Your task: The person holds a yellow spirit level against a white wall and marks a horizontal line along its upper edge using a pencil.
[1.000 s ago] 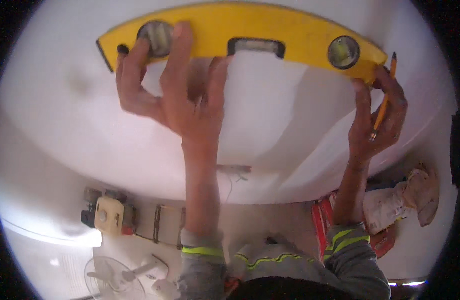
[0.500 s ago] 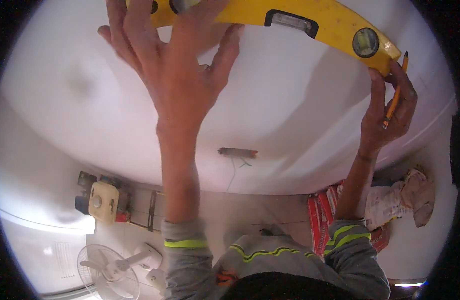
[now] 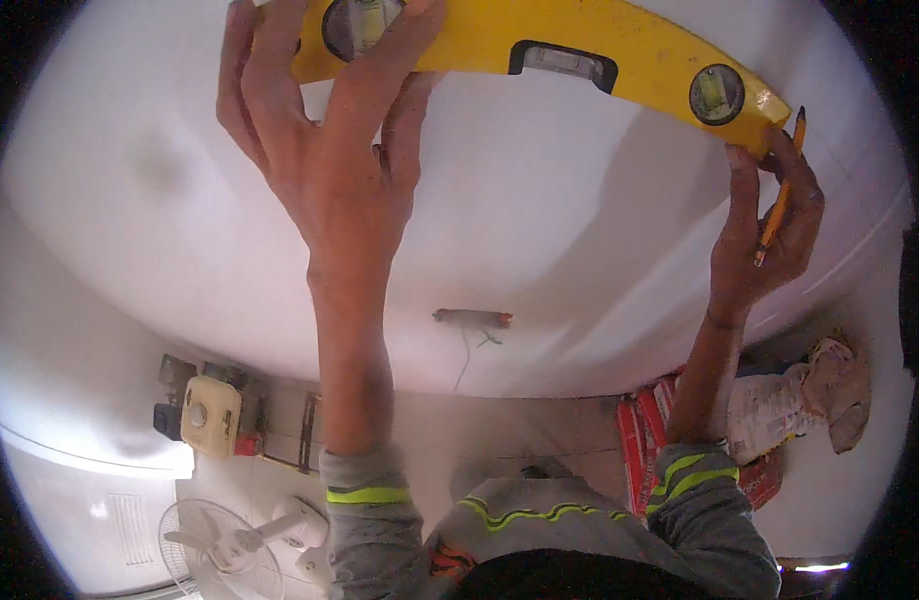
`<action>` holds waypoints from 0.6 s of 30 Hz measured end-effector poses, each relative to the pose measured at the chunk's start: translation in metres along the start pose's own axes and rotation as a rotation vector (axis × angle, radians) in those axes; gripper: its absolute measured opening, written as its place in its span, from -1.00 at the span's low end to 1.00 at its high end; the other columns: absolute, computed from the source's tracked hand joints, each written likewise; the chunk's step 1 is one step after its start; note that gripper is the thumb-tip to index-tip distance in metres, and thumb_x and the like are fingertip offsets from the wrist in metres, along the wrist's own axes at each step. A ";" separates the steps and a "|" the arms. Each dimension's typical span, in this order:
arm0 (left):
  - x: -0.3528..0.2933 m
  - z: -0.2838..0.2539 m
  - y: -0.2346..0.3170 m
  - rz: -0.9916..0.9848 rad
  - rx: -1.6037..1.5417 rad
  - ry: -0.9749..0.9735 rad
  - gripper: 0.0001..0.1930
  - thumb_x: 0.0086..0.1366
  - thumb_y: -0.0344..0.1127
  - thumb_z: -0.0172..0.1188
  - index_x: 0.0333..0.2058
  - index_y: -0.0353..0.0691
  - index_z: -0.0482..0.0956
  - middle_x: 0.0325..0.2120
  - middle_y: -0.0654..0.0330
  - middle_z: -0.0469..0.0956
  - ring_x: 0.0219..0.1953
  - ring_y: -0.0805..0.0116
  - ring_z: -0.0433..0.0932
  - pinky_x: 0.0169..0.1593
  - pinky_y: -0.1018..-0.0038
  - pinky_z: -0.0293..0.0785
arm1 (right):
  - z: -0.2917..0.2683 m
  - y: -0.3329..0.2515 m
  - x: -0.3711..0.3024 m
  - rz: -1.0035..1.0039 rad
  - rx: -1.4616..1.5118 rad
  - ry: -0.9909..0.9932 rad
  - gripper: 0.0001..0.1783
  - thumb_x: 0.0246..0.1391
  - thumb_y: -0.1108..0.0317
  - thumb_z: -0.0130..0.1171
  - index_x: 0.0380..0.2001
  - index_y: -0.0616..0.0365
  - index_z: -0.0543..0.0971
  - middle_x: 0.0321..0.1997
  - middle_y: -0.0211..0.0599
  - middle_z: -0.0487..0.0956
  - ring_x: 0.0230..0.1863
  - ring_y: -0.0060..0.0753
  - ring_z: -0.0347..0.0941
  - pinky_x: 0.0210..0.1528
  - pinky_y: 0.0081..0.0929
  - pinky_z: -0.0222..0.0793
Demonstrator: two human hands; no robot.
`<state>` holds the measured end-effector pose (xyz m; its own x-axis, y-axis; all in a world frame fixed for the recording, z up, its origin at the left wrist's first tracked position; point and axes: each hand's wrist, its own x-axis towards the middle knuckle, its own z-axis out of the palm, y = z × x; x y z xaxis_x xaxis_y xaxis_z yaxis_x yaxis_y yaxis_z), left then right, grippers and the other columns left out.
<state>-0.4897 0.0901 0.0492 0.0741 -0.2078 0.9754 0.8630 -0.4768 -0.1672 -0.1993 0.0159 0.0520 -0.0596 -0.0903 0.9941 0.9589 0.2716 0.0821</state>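
A yellow spirit level (image 3: pixel 670 70) with round vials near its ends and one vial in the middle lies across the top of the view, against the white wall (image 3: pixel 500 220). My left hand (image 3: pixel 330 170) is at its left end, fingers over the front and thumb at the lower edge. The upper fingertips are partly cut off by the frame. At the other end, my right hand (image 3: pixel 770 220) pinches the level's lower corner between thumb and fingers. An orange pencil (image 3: pixel 778 215) also sits in that hand, slanting across the fingers with its dark tip upward.
Low on the wall is a recessed box (image 3: pixel 473 319) with loose wires. Down at the left stand a cream-tanked machine (image 3: pixel 212 415) and a white fan (image 3: pixel 220 545). Red-and-white boxes (image 3: pixel 640 440) and a crumpled paper sack (image 3: pixel 835 390) lie at the lower right.
The spirit level has shifted slightly left, its left part lower in view. My left thumb has drawn in toward the level's edge. My right hand moved slightly left with the level and pencil.
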 end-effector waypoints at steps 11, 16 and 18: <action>0.001 0.008 -0.005 0.051 -0.086 0.143 -0.61 0.09 -0.22 0.42 -0.05 0.09 0.65 0.14 0.15 0.47 0.23 0.07 0.32 0.31 0.11 0.20 | 0.001 0.001 0.001 -0.062 0.011 0.007 -0.64 0.00 0.42 0.41 -0.10 0.14 0.58 -0.07 -0.34 0.65 -0.13 -0.34 0.54 -0.08 -0.39 0.50; 0.001 0.006 -0.003 0.046 -0.071 0.132 -0.61 0.10 -0.22 0.41 -0.04 0.07 0.64 0.13 0.14 0.47 0.23 0.11 0.33 0.32 0.10 0.20 | 0.000 0.003 -0.001 -0.048 0.020 0.021 -0.62 -0.03 0.46 0.42 -0.11 0.14 0.59 -0.08 -0.34 0.65 -0.17 -0.35 0.54 -0.09 -0.42 0.50; 0.002 0.007 -0.001 0.043 -0.066 0.136 -0.61 0.10 -0.23 0.41 -0.04 0.06 0.64 0.13 0.14 0.48 0.22 0.11 0.33 0.32 0.10 0.20 | -0.001 0.002 0.001 -0.054 -0.001 0.014 -0.63 -0.03 0.47 0.42 -0.11 0.13 0.59 -0.08 -0.34 0.65 -0.18 -0.36 0.54 -0.09 -0.42 0.50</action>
<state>-0.4875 0.0960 0.0520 0.0379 -0.3410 0.9393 0.8256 -0.5189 -0.2217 -0.1978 0.0156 0.0527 -0.1071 -0.1177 0.9873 0.9548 0.2648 0.1352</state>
